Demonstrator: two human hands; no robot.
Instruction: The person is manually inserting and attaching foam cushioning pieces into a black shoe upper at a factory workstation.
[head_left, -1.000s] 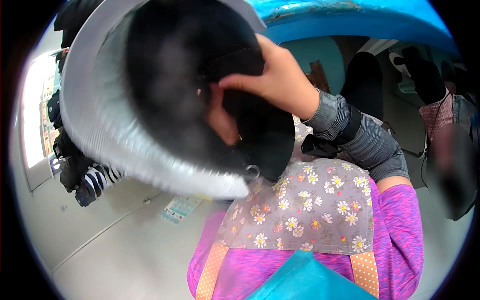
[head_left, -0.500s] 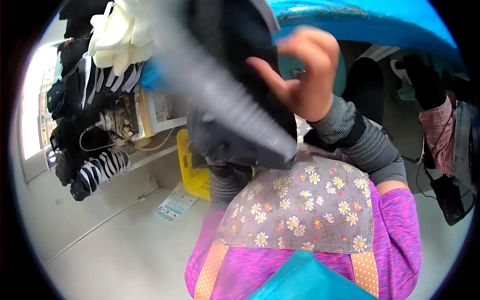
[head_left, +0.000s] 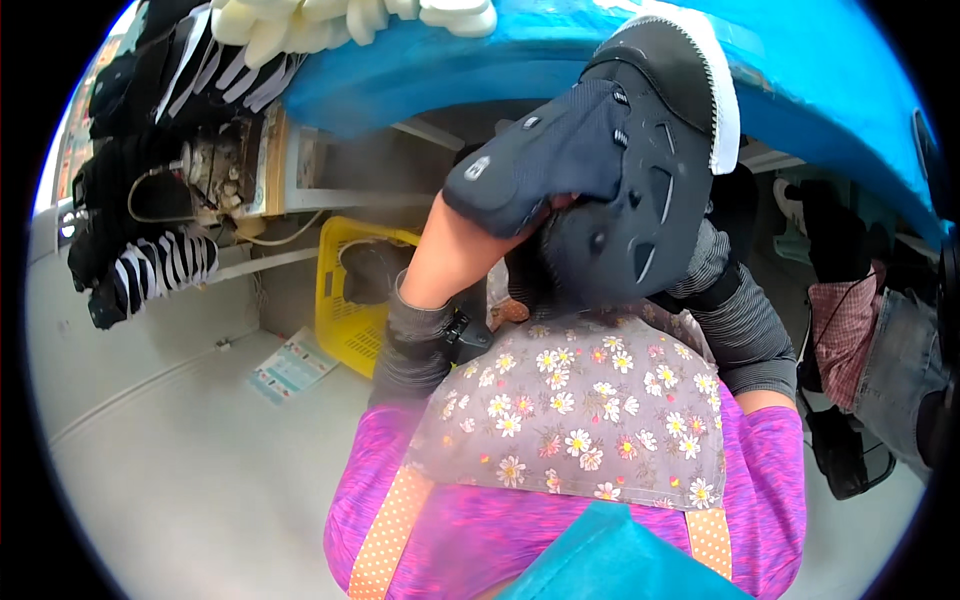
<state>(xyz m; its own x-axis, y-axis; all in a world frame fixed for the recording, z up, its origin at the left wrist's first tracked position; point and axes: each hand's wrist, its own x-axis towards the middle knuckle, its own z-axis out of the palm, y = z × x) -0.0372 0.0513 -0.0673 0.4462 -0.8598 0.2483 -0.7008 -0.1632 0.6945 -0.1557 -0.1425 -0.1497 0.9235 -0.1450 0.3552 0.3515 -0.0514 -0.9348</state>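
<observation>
A dark navy shoe upper is raised in front of my chest. It has a black padded end with a white zigzag-stitched edge, and raised and cut-out shapes on its face. My left hand grips it from the left. A flap of the mesh material covers most of that hand, and only a bit of finger shows at the flap's edge. My right forearm, in a grey striped sleeve, reaches up behind the upper's right side. The right hand itself is hidden behind the piece, so its fingers cannot be seen.
The blue-covered table edge curves across the top, with white foam-like pieces on it. A yellow plastic basket stands at lower left. Several dark pieces with white strips hang at far left. Another person's legs are at right.
The shoe upper, blurred by motion before, is now turned and farther right. My right hand, which showed with fingers apart, has gone behind it. My left hand has come into view.
</observation>
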